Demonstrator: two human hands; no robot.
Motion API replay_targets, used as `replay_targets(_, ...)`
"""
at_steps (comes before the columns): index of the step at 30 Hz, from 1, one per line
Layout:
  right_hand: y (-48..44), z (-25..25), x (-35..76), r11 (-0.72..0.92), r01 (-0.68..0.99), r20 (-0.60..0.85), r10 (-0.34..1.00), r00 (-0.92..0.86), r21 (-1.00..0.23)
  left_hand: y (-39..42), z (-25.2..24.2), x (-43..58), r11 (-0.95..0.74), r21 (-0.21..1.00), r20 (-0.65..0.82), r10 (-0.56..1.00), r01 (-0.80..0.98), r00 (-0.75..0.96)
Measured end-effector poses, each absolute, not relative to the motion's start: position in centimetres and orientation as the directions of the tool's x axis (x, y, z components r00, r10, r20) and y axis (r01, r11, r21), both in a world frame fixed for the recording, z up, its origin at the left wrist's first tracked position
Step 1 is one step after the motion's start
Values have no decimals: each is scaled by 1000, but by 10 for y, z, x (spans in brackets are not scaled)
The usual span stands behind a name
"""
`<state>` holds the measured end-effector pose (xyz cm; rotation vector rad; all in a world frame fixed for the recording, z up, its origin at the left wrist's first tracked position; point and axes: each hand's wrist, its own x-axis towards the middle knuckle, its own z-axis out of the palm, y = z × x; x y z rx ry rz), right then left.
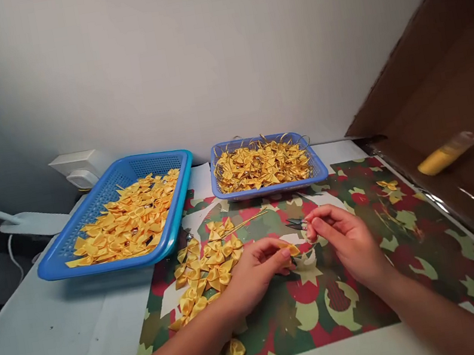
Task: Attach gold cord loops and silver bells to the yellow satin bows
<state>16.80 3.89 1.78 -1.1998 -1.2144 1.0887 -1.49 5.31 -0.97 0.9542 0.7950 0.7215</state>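
My left hand [259,270] pinches a yellow ribbon bow [293,249] between thumb and fingers; most of the bow is hidden by them. To its right, my right hand [350,243] is closed on small thread snips [296,224], whose dark blades point left. Something thin and pale hangs below its fingertips, too small to make out. A spread of loose yellow bows [214,257] lies beside my left hand on the patterned mat [290,332]. Thin gold cords [247,222] stick out from one bow toward the right.
A large blue basket [47,267] of yellow bows stands at the left. Behind my hands is a smaller basket [273,188] of bows with gold cords. Cord scraps [396,220] lie at right, near a brown cardboard panel [453,87]. A white lamp base [33,223] is far left.
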Motion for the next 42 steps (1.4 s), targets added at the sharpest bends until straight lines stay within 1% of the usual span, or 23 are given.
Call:
replay_targets(3, 28, 3, 170, 78, 8, 79, 992, 100, -997, 50, -9, -15, 249, 962, -160, 850, -116, 502)
replay_targets(4, 25, -1, 172, 75, -3, 74, 992, 105, -997, 50, -9, -15, 227, 969, -149, 856, -100, 496)
replay_targets(5, 23, -4, 173, 70, -22, 67, 992, 108, -997, 49, -9, -14, 236, 967, -160, 853, -93, 497)
replay_targets(7, 20, -7, 174, 53, -90, 43, 992, 115, -994, 48, -8, -13, 323, 941, -226, 819, -99, 527)
replay_targets(10, 20, -3, 172, -2, -259, -33, 993, 117, -966, 48, -8, -13, 437, 891, -298, 766, -122, 570)
replay_targets(12, 20, 1, 170, -48, -362, -86, 992, 90, -931, 48, -8, -13, 449, 885, -304, 753, -119, 584)
replay_targets(14, 20, 2, 167, -89, -425, -117, 992, 40, -901, 48, -10, -15, 431, 896, -286, 738, -101, 611)
replay_targets(16, 19, 1, 166, -126, -433, -131, 991, -20, -893, 49, -12, -16, 398, 913, -254, 733, -95, 631)
replay_targets(20, 15, -8, 166, -167, -329, -128, 982, -137, -929, 49, -17, -20, 348, 925, -185, 762, -152, 620)
replay_targets(21, 14, -9, 166, -172, -325, -127, 979, -157, -930, 48, -17, -20, 340, 926, -175, 771, -164, 612)
replay_targets(24, 15, -8, 166, -197, -421, -136, 976, -171, -885, 46, -17, -21, 323, 932, -166, 785, -166, 597)
replay_targets(28, 19, -2, 168, -251, -558, -202, 968, -148, -791, 45, -16, -21, 308, 941, -165, 780, -140, 604)
replay_targets(32, 22, 0, 171, -287, -643, -254, 956, -147, -709, 46, -16, -21, 340, 937, -216, 742, -79, 635)
replay_targets(38, 23, 2, 174, -294, -679, -276, 951, -138, -673, 48, -16, -25, 299, 953, -249, 683, 48, 686)
replay_targets(42, 23, 2, 173, -290, -681, -272, 953, -137, -672, 48, -10, -27, 276, 961, -165, 593, -6, 788)
